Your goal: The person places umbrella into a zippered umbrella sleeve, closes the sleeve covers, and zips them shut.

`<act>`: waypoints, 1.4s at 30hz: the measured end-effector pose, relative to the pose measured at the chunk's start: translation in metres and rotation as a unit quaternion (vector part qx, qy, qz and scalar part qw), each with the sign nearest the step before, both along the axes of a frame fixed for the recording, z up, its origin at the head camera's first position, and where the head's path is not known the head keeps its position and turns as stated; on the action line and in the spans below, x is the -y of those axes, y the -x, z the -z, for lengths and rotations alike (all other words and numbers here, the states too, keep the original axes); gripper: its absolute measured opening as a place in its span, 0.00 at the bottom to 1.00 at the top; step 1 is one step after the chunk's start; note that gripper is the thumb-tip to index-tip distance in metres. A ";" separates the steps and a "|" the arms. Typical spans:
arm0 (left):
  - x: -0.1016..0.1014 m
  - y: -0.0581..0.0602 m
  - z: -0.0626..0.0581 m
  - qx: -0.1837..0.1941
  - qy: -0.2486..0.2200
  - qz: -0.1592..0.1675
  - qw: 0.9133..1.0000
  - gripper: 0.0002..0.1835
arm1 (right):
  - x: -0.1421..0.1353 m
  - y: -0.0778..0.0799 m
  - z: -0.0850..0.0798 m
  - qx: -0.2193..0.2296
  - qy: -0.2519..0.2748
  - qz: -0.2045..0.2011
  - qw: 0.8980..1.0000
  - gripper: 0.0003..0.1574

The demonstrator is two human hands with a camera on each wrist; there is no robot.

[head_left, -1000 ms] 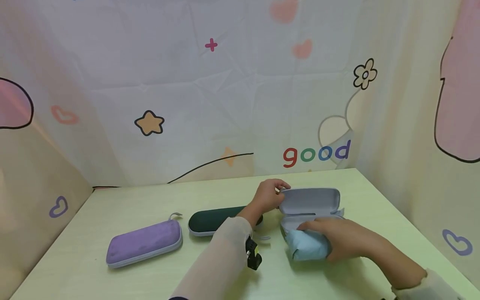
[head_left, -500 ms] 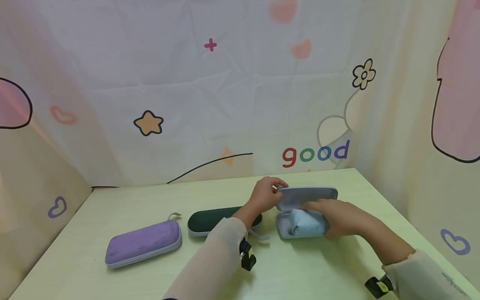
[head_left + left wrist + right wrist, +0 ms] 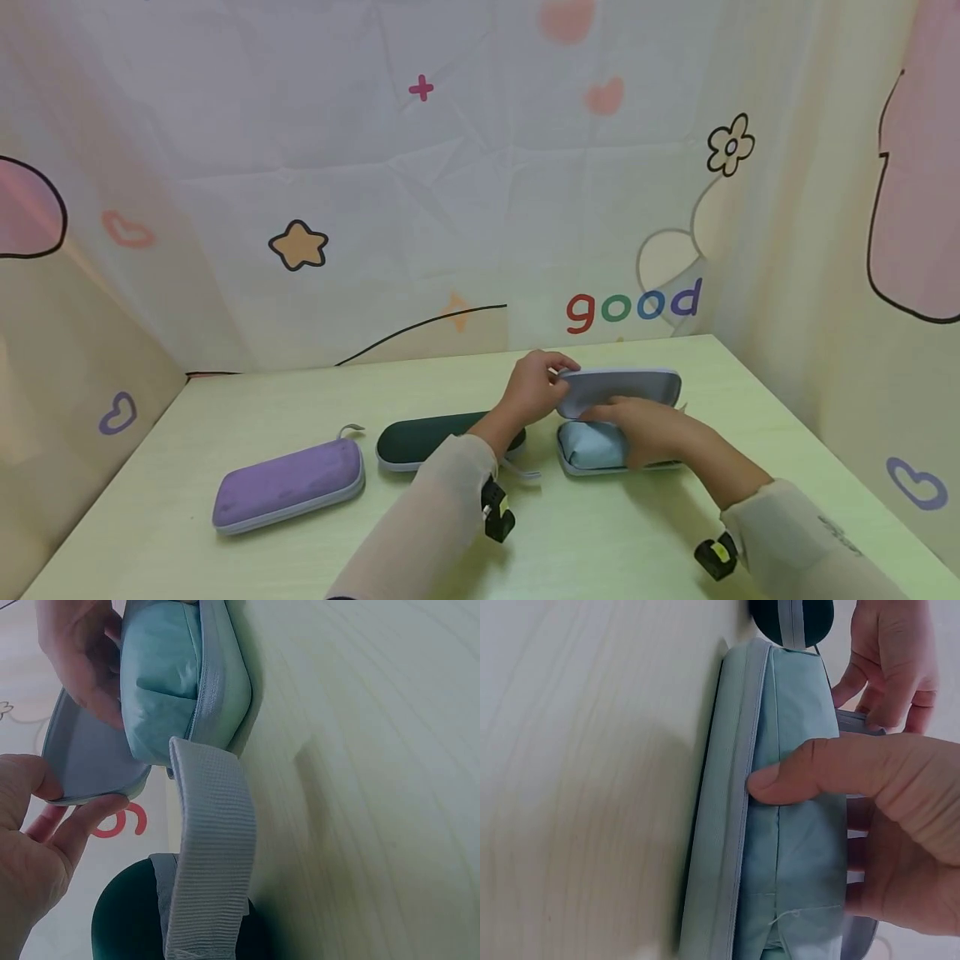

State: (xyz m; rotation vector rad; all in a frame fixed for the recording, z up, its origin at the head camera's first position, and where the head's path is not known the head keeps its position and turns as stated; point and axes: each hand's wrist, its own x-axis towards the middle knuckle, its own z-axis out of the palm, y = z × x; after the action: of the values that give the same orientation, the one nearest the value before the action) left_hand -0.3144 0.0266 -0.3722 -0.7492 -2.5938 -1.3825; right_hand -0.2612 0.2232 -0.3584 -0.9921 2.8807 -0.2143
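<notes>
A pale grey-blue zippered case (image 3: pixel 573 471) lies open at the right of the table, its lid (image 3: pixel 621 388) raised at the back. My left hand (image 3: pixel 534 388) pinches the lid's left edge between thumb and fingers, as the left wrist view confirms. Inside the case sits a folded light blue fabric bundle (image 3: pixel 591 445). My right hand (image 3: pixel 663 429) grips this bundle from above, thumb on the near side and fingers behind it. In the right wrist view the thumb presses the bundle (image 3: pixel 810 840) beside the zip edge. The right hand hides the bundle's right part.
A dark green case (image 3: pixel 427 439) with a grey strap (image 3: pixel 210 847) lies left of the open case, partly behind my left forearm. Farther left lies a purple case (image 3: pixel 288 486). A printed cloth backdrop (image 3: pixel 450 183) rises behind the table (image 3: pixel 592 542).
My right hand has carried the fabric bundle back from in front of the open case and lowered it inside. My left hand keeps its hold on the lid, which now leans slightly more forward.
</notes>
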 end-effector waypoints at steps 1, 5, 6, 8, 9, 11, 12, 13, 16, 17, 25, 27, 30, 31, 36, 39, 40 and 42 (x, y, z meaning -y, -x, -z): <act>0.000 0.000 0.000 0.000 0.000 0.000 1.000 0.14 | 0.001 0.000 0.000 -0.002 0.000 0.000 1.000 0.46; -0.001 0.000 0.000 0.004 0.001 -0.005 1.000 0.14 | 0.003 0.001 -0.001 -0.004 -0.005 -0.003 1.000 0.46; -0.001 0.000 0.000 0.005 0.001 -0.005 1.000 0.14 | 0.003 0.002 -0.001 -0.002 -0.004 -0.004 1.000 0.46; -0.002 0.001 0.000 0.005 0.001 -0.006 1.000 0.14 | 0.001 0.002 -0.001 0.003 0.000 -0.008 1.000 0.46; -0.002 0.001 0.001 0.005 0.002 -0.006 1.000 0.14 | -0.001 0.002 -0.001 0.006 0.005 -0.009 1.000 0.46; -0.003 0.001 0.001 0.003 0.003 -0.006 1.000 0.14 | -0.005 0.003 -0.001 0.012 0.014 -0.007 1.000 0.44; -0.003 0.000 0.001 0.003 0.003 -0.006 1.000 0.14 | -0.008 0.003 -0.002 0.014 0.018 -0.004 1.000 0.43; -0.003 0.000 0.001 0.001 0.003 -0.007 1.000 0.14 | -0.011 0.002 -0.003 0.014 0.018 0.001 1.000 0.42; -0.002 -0.001 0.001 0.000 0.004 -0.007 1.000 0.15 | -0.021 0.002 -0.004 0.014 0.014 0.026 0.999 0.38; -0.002 -0.001 0.001 0.000 0.005 -0.008 1.000 0.15 | -0.024 0.002 -0.005 0.015 0.014 0.032 0.999 0.37; -0.003 0.000 0.001 0.002 0.005 -0.004 1.000 0.15 | -0.030 0.003 0.001 0.002 0.032 0.023 0.999 0.34; -0.003 0.000 0.001 0.000 0.003 -0.002 1.000 0.15 | -0.031 0.003 0.002 0.003 0.036 0.029 0.999 0.34; -0.003 -0.001 0.001 -0.001 0.004 -0.003 1.000 0.15 | -0.033 0.002 0.005 0.006 0.046 0.036 0.998 0.34; -0.003 -0.001 0.001 0.000 0.003 -0.003 1.000 0.15 | -0.034 0.001 0.006 0.007 0.050 0.039 0.998 0.34; -0.002 -0.002 0.001 0.001 0.002 0.000 1.000 0.15 | -0.045 -0.003 0.011 -0.003 0.087 0.045 0.995 0.33; -0.001 -0.002 0.001 0.005 0.007 0.001 1.000 0.16 | -0.057 -0.006 0.010 -0.007 0.140 0.058 0.988 0.30; -0.001 -0.002 0.001 0.009 0.009 0.000 1.000 0.17 | -0.062 -0.006 0.009 -0.007 0.160 0.066 0.985 0.29; -0.001 -0.002 0.001 0.018 0.018 -0.002 1.000 0.17 | -0.071 -0.008 0.007 -0.011 0.198 0.094 0.976 0.23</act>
State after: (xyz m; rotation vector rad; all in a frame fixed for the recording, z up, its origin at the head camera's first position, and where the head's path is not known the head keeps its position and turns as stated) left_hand -0.3125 0.0277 -0.3727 -0.7293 -2.6526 -1.3636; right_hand -0.2534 0.2939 -0.3653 -0.7654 3.0171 -0.8228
